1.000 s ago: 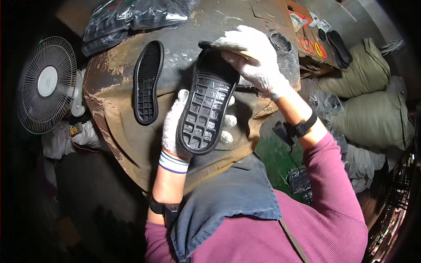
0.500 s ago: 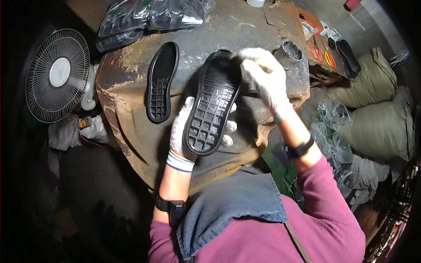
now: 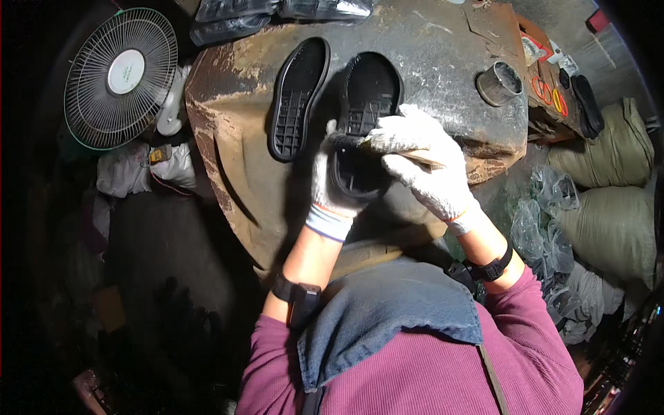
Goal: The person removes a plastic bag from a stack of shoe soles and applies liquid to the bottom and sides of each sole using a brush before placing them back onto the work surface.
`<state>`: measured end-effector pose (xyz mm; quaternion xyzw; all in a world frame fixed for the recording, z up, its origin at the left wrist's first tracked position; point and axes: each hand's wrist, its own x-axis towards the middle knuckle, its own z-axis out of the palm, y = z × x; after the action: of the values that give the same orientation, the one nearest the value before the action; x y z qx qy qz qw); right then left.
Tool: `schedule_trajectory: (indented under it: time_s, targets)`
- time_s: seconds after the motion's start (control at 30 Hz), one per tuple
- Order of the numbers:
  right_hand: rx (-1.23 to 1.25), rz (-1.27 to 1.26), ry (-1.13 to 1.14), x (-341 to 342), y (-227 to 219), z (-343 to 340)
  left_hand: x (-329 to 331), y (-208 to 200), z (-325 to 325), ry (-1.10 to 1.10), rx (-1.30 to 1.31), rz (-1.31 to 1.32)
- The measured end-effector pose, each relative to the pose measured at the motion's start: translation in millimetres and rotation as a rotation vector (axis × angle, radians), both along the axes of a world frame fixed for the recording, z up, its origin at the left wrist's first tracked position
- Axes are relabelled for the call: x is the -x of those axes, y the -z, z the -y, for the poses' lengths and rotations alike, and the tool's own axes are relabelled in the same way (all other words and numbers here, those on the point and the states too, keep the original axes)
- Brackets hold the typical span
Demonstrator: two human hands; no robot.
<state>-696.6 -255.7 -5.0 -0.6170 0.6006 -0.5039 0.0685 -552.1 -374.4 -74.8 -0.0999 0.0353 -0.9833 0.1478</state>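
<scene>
Left grip (image 3: 325,178): curled round black sole (image 3: 373,88) | right grip (image 3: 427,158): pinching brush (image 3: 349,142)

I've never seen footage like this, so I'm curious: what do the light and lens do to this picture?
In the head view, strong light brightens the gloved right hand; in the same head view, the held black sole loses detail to darkness, the clear plastic packs glint, the lower-left floor sinks into shadow, and the corners fade to black.

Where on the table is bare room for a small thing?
Mostly between the held sole and the grey cup; also left of the lying sole, toward the table's worn edge. Crowded: between both soles, and where plastic packages lie.
</scene>
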Motion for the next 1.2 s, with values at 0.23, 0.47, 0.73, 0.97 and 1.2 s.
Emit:
schedule_trajectory:
  time_s: [0.23,0.47,0.73,0.97,1.2]
  targets:
    - [-0.068,-0.078,-0.239,-8,-12,-14,-1,-11,41,-0.159,0.247,0.107]
    - [-0.196,0.458,-0.17,-3,-14,-23,-27,-50,63,-0.289,0.674,0.36]
    - [-0.027,-0.196,-0.072,-19,-20,11,-22,-19,44,-0.781,1.689,0.967]
    - [-0.135,-0.209,0.275,58,-10,29,-27,-40,18,-0.208,0.989,0.858]
    - [0.038,-0.238,0.23,82,-9,84,-71,-22,13,0.044,0.414,0.532]
